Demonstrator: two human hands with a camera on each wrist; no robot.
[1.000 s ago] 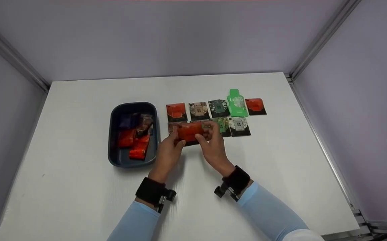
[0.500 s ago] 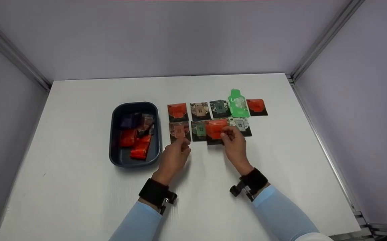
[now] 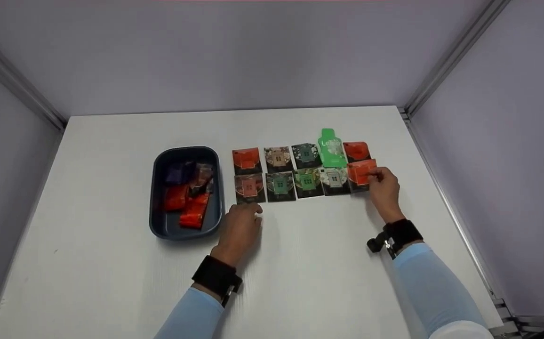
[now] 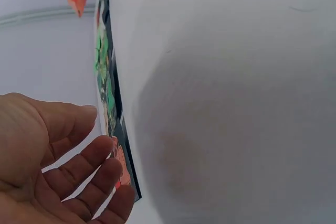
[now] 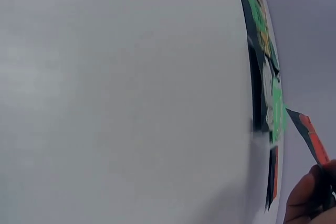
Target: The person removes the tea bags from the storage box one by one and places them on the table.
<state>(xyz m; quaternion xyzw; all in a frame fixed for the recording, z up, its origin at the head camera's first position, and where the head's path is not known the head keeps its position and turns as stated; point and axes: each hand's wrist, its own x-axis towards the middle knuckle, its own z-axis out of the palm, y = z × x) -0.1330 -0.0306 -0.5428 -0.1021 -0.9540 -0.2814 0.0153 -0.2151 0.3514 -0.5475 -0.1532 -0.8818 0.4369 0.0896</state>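
Observation:
My right hand (image 3: 386,194) pinches a red and black sachet (image 3: 360,173) by its right edge, at the right end of the front row. In the right wrist view this sachet (image 5: 311,136) is tilted, raised over the white table. Nothing is in my left hand (image 3: 242,227); it hovers just in front of the leftmost front-row sachet (image 3: 249,187), beside the bin. Its fingers are loosely bent, thumb apart from them, in the left wrist view. Along the front row lie dark sachets with green and white pictures, such as the green one (image 3: 308,181).
A dark blue bin (image 3: 153,197) at the left holds several red, purple and brown packets (image 3: 194,211). The back row has a red sachet (image 3: 246,160), two patterned ones, a green bottle-shaped pouch (image 3: 332,148) and another red sachet (image 3: 356,150). Walls enclose the white table (image 3: 309,273).
Both hands held the red sachet at first; the left let go and drew back slightly. My right hand carried the sachet rightward to the front row's right end.

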